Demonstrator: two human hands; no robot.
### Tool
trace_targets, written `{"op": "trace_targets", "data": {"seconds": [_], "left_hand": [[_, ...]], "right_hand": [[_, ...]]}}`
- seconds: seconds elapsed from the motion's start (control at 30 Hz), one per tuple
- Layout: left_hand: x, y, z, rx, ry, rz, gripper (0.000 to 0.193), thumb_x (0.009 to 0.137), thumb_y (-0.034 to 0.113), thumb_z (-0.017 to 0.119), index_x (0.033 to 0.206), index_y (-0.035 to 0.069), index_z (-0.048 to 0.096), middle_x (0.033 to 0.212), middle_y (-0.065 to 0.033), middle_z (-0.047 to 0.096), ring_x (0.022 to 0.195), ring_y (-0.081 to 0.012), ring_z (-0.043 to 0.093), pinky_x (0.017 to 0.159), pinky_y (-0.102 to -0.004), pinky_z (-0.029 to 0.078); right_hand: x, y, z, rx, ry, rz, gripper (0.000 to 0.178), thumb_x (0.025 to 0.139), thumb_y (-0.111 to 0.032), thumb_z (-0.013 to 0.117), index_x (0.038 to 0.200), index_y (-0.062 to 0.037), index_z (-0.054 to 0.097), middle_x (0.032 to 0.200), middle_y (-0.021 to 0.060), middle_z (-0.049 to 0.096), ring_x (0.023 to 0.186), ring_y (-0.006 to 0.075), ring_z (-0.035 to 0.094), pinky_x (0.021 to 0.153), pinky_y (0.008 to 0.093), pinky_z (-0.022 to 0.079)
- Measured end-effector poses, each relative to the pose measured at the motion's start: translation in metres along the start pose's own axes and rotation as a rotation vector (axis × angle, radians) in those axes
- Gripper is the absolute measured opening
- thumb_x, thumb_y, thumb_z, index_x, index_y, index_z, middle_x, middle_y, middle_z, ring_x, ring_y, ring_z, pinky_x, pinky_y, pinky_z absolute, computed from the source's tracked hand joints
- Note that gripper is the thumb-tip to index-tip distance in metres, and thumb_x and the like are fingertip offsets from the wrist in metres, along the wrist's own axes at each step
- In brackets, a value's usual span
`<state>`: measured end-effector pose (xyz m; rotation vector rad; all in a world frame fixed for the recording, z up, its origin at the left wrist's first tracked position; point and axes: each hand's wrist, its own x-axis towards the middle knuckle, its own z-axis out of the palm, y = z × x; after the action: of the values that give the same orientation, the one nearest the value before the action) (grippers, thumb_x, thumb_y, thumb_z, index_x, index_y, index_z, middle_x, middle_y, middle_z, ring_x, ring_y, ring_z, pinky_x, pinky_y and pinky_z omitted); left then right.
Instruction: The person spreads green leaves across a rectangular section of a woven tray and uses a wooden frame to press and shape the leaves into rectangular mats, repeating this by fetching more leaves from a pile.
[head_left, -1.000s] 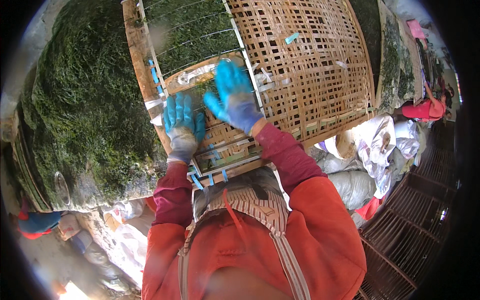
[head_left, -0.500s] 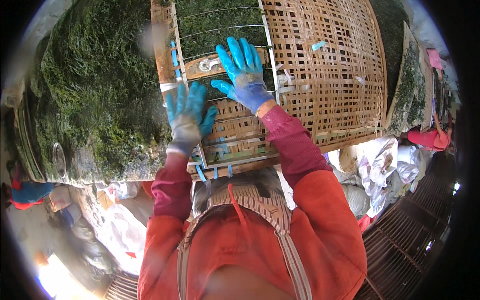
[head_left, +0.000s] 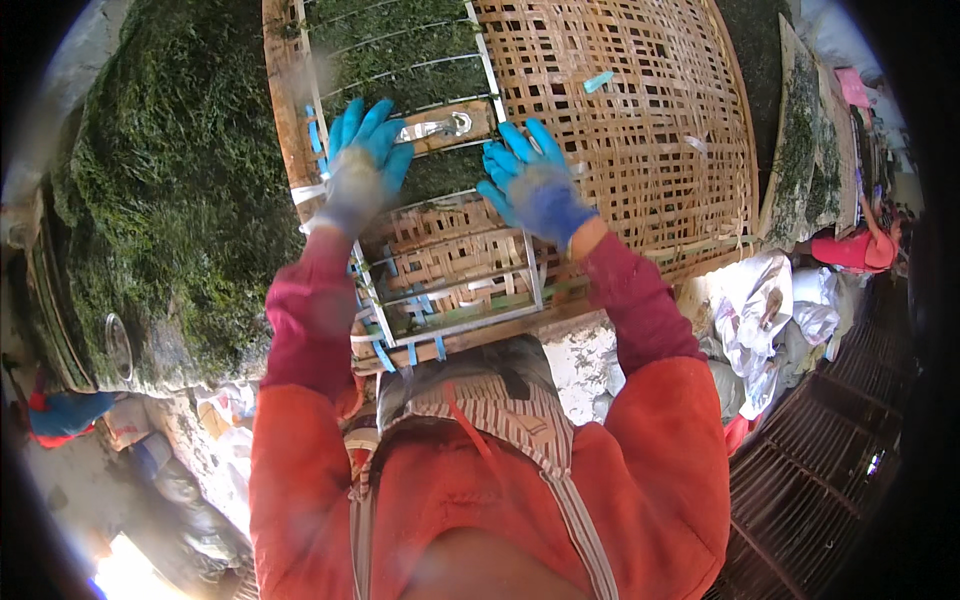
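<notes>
My left hand (head_left: pixel 360 168), in a wet blue-coated glove, lies with fingers stretched at the left end of a wooden block (head_left: pixel 481 118). The block carries a shiny metal handle (head_left: pixel 436 127). My right hand (head_left: pixel 538 188), gloved the same way, has its fingers apart over the right rail of a pale narrow frame (head_left: pixel 486 62), near the block's other end. The block lies across this frame. Dark green seaweed-like strands (head_left: pixel 395 50) fill the far part of the frame, and the near part shows bare woven strips.
Under the frame lies a large woven bamboo screen (head_left: pixel 640 120). A wide green seaweed-like mass (head_left: pixel 180 180) covers the left side. Plastic sacks (head_left: pixel 750 310) sit below the screen's right edge. Another person in red (head_left: pixel 860 248) is at the far right.
My left hand has moved up the frame to the block's left end. My right hand has come off the block's right side, down and right to the rail.
</notes>
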<state>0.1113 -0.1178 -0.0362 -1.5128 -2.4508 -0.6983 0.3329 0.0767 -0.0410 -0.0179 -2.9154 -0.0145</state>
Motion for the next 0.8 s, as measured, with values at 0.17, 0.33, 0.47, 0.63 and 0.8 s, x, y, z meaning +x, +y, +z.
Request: {"op": "trace_targets", "data": {"seconds": [0.17, 0.33, 0.47, 0.63, 0.8], "left_hand": [[0.026, 0.019, -0.045, 0.320, -0.071, 0.038, 0.009, 0.086, 0.021, 0.073, 0.093, 0.015, 0.073, 0.144, -0.0084, 0.063, 0.147, -0.0391, 0.042, 0.126, -0.0554, 0.025], [-0.015, 0.012, -0.039, 0.179, -0.050, -0.006, 0.026, 0.085, 0.020, 0.068, 0.108, 0.009, 0.071, 0.143, -0.0102, 0.062, 0.144, -0.0335, 0.045, 0.126, -0.0555, 0.026], [-0.038, 0.022, 0.030, 0.126, -0.043, 0.102, 0.031, 0.090, 0.024, 0.067, 0.116, 0.007, 0.071, 0.142, -0.0138, 0.062, 0.140, -0.0362, 0.048, 0.122, -0.0549, 0.032], [-0.052, -0.014, 0.003, -0.554, 0.107, 0.143, 0.039, 0.090, 0.031, 0.077, 0.122, 0.009, 0.072, 0.136, -0.0154, 0.064, 0.133, -0.0382, 0.056, 0.117, -0.0530, 0.040], [-0.053, -0.174, -0.063, 0.080, -0.130, -0.115, 0.069, 0.089, 0.056, 0.070, 0.143, 0.015, 0.060, 0.136, -0.0148, 0.065, 0.122, -0.0352, 0.063, 0.100, -0.0527, 0.052]], "right_hand": [[-0.005, 0.050, -0.021, 0.656, 0.333, 0.345, 0.031, 0.102, -0.023, 0.067, 0.124, -0.0029, 0.074, 0.130, 0.0157, 0.072, 0.117, 0.0263, 0.068, 0.105, 0.0406, 0.052], [0.025, 0.032, 0.027, 0.866, 0.634, 0.513, 0.031, 0.101, -0.018, 0.069, 0.124, 0.0019, 0.070, 0.129, 0.0190, 0.072, 0.119, 0.0266, 0.069, 0.102, 0.0375, 0.053], [0.096, -0.032, 0.025, 0.434, 0.582, 0.247, 0.038, 0.101, -0.017, 0.066, 0.136, -0.0018, 0.063, 0.142, 0.0208, 0.062, 0.135, 0.0389, 0.057, 0.112, 0.0484, 0.045], [0.115, -0.056, 0.039, 0.234, 0.340, 0.237, 0.048, 0.104, -0.025, 0.058, 0.146, -0.0014, 0.055, 0.153, 0.0231, 0.051, 0.146, 0.0451, 0.041, 0.120, 0.0555, 0.033], [0.068, -0.011, 0.057, 0.218, 0.424, 0.289, 0.039, 0.101, -0.015, 0.061, 0.139, -0.0057, 0.063, 0.151, 0.0179, 0.056, 0.145, 0.0376, 0.047, 0.118, 0.0518, 0.038]]}}
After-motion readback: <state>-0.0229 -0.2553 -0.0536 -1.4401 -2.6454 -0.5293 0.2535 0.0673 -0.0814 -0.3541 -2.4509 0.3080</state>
